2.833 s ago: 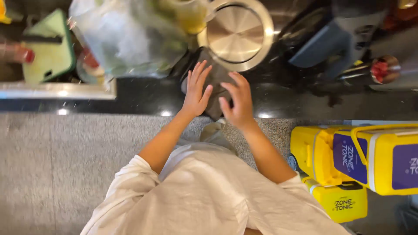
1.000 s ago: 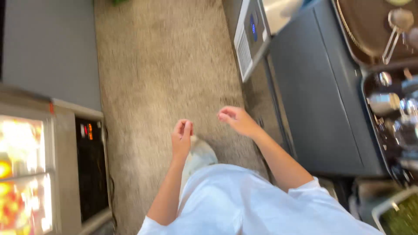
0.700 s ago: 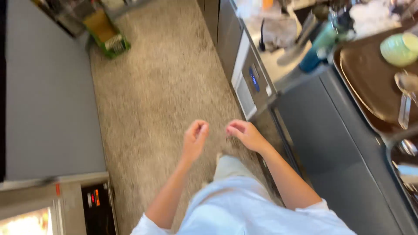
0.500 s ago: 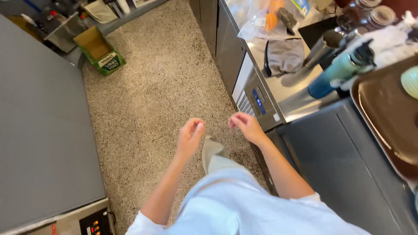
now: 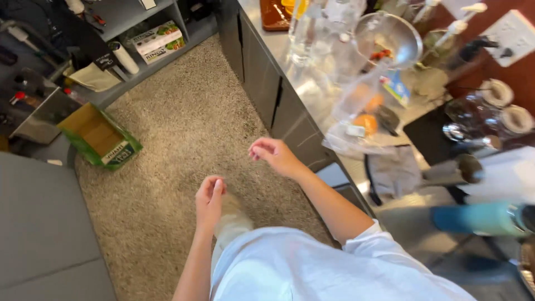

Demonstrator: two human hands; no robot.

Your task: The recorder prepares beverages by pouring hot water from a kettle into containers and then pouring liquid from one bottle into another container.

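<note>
My left hand (image 5: 209,196) hangs in front of me over the speckled beige floor (image 5: 184,128), fingers loosely curled and holding nothing. My right hand (image 5: 273,155) is a little higher and to the right, near the grey cabinet fronts (image 5: 267,92), fingers also curled and bare. Neither hand touches anything. I wear a white top, and one light shoe (image 5: 233,218) shows below my left hand.
A steel counter (image 5: 304,78) runs along the right with a clear plastic bag of oranges (image 5: 365,111), a metal bowl (image 5: 390,39), a grey cloth (image 5: 394,171) and a teal bottle (image 5: 473,218). A green cardboard box (image 5: 99,136) lies on the floor at left, by low shelves (image 5: 139,33).
I have turned away from the counter with the grey cloth and walked down the aisle. The view swung forward. Both hands stay bare and swing in front of me.
</note>
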